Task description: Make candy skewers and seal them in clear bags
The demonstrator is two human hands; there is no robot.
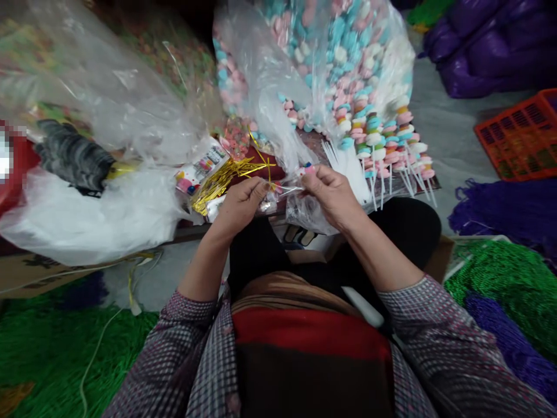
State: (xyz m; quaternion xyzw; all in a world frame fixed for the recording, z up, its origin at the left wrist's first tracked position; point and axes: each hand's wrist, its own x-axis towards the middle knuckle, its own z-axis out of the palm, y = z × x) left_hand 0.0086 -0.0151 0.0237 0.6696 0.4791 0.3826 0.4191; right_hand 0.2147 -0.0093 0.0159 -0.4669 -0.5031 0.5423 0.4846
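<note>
- A large clear bag of pink, blue and white sweets point(348, 52) fills the far middle.
- Green strands point(56, 348) spread over the near left; more lie on the near right, beside purple strands point(509, 215).
- Bulging purple bags point(487, 46) sit at the far right.
- A crumpled white plastic bag point(100, 215) lies on the left.
- An orange crate point(513, 139) with slotted sides stands at the right, nearer than the purple bags.
- Sweets threaded on sticks point(374, 139) lie grouped right of the middle, their white ends pointing near.
- The left hand point(243, 203) is nearly closed, thumb and fingertips pinched on the left end of a clear wrapper.
- The right hand point(333, 194) has its fingers curled in and its thumb pressed to them, gripping the wrapper's right end.
- Gold ties point(217, 186) lie in a bundle just beyond the left hand.
- The clear wrapper point(281, 190) is the smallest, stretched between the hands in the middle, a thin white stick point(292, 187) showing along it; its contents are too blurred to tell.
</note>
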